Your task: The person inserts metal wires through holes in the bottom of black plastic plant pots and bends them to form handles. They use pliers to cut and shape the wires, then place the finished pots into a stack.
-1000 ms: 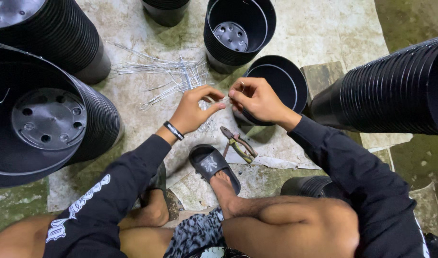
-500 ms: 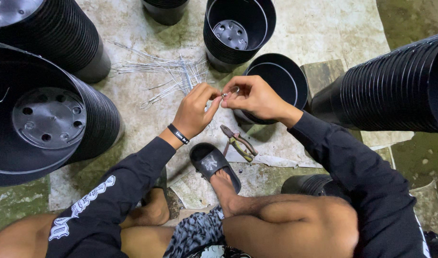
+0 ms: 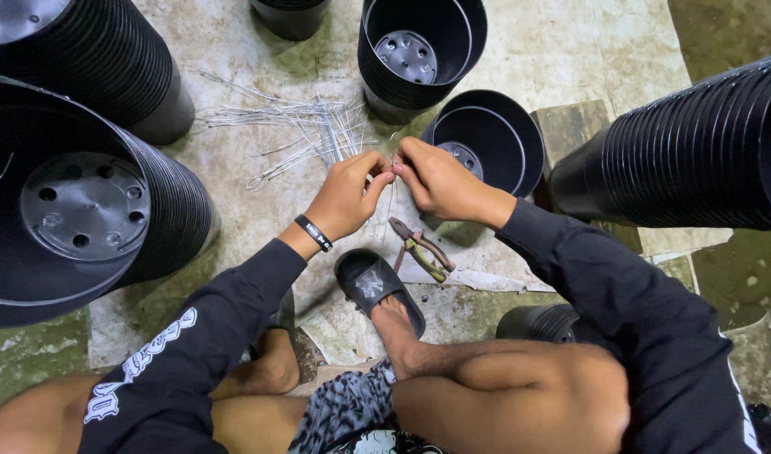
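Note:
My left hand (image 3: 347, 195) and my right hand (image 3: 438, 182) meet fingertip to fingertip above the ground, both pinching a thin piece of wire (image 3: 391, 165) that hangs down between them. A loose bundle of thin metal wires (image 3: 301, 126) lies on the concrete just beyond my left hand. A pair of pliers (image 3: 421, 250) lies on the ground under my right wrist. A black wristband sits on my left wrist. I sit low with one foot in a black sandal (image 3: 370, 282).
Stacks of black plastic pots surround me: two big stacks on their sides at left (image 3: 82, 210), one at right (image 3: 696, 151). An upright stack (image 3: 419, 50) and a single pot (image 3: 486, 143) stand just beyond my hands. Another pot (image 3: 541, 324) rests by my knee.
My two hands have drawn closer together until the fingertips touch, and they have shifted slightly toward me. The pliers and wires lie where they were.

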Demonstrator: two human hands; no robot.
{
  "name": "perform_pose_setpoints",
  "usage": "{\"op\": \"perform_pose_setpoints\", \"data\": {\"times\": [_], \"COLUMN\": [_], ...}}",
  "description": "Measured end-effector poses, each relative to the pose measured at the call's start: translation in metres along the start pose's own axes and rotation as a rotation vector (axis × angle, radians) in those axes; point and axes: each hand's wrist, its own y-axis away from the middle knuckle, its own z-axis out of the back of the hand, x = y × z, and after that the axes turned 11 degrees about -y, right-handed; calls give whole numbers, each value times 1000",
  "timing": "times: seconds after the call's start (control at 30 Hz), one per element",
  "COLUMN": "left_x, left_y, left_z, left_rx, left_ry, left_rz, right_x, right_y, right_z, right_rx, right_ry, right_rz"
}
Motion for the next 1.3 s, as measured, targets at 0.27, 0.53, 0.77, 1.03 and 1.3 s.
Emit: {"op": "perform_pose_setpoints", "data": {"times": [0.27,0.53,0.77,1.03,1.3], "left_x": [6,11,46,71,91], "left_y": [-3,-5,-18,-23,-25], "left_z": [2,-1,9,41,53], "left_rx": [51,46,-91,-261,-335], "left_ry": [-84,319,641,726,793], "left_rz": [-131,132,281,415,494], "right_x": [-7,-7,-13,-27,-36], "right_y": [3,-3,-5,17,38], "right_z": [-4,-1,5,-1,5], "right_rx": [43,-61,12,422,568], "right_ry": [41,-406,-490,-502,-735], "right_rz": [29,-259,-196,-383,-505]}}
